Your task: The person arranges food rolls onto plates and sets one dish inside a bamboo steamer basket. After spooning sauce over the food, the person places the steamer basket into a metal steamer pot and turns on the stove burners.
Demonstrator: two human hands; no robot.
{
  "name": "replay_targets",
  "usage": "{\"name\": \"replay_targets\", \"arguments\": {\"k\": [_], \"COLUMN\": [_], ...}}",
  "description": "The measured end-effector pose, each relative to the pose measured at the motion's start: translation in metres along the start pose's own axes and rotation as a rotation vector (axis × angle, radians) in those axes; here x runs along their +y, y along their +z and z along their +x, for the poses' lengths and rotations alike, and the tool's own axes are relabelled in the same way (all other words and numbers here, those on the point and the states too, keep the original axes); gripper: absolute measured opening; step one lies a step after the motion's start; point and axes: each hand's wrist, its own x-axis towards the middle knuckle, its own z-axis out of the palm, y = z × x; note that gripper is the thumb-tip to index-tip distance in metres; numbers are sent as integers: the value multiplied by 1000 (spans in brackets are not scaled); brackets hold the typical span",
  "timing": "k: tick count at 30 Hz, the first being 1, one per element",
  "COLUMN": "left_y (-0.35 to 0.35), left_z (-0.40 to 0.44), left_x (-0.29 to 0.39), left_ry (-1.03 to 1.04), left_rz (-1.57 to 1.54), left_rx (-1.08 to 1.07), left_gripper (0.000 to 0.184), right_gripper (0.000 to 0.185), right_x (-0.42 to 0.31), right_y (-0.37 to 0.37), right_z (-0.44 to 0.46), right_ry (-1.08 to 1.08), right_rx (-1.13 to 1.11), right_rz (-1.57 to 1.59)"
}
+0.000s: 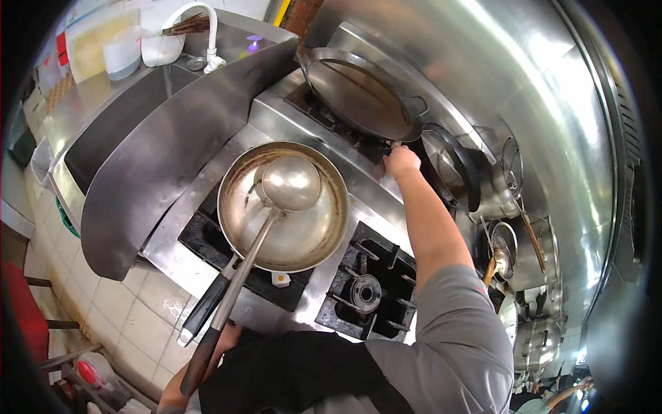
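Observation:
A wide frying pan (324, 238) sits on the near left burner, its black handle pointing toward me. A large ladle (292, 182) lies in it, bowl turned down, and its long handle extends past the pan's rim toward my body. My right hand (402, 161) reaches to the back of the stove, fingers closed around the short handle of a large dark pan (362, 100) that leans at the rear. My left hand (231, 335) is low at the stove's front edge, mostly hidden behind the ladle handle and my apron; its fingers do not show.
An uncovered gas burner (365, 293) is at the near right. A curved metal splash guard (172, 148) separates the stove from the sink (124, 124). Another dark pan (452, 165) leans right of my hand, with several pots and utensils beyond. A red chair (24, 310) stands lower left.

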Motion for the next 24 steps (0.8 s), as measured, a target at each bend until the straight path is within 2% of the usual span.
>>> {"name": "replay_targets", "arguments": {"k": [4, 7, 10, 16, 19, 22, 24], "left_y": [0, -1, -5, 4, 9, 1, -2], "left_z": [-1, -2, -1, 10, 11, 1, 0], "left_x": [-6, 0, 8, -27, -39, -5, 4], "left_ry": [39, 34, 29, 69, 102, -17, -5], "left_rz": [50, 7, 58, 136, 159, 17, -14], "left_rx": [16, 9, -29, -8, 62, -17, -30], "left_gripper": [37, 36, 36, 40, 40, 40, 40], "right_gripper": [55, 50, 53, 56, 58, 57, 55], "right_x": [0, 12, 11, 12, -1, -10, -17], "right_y": [-10, -11, -44, -22, -26, -19, -20], "right_z": [-21, -25, -42, -26, -25, -21, -26], "right_ry": [-143, -318, -360, -429, -434, -446, -457], "right_rx": [55, 109, -28, 182, 94, 117, 135], "right_rz": [-84, 8, -22, -162, -188, -207, -256]}}
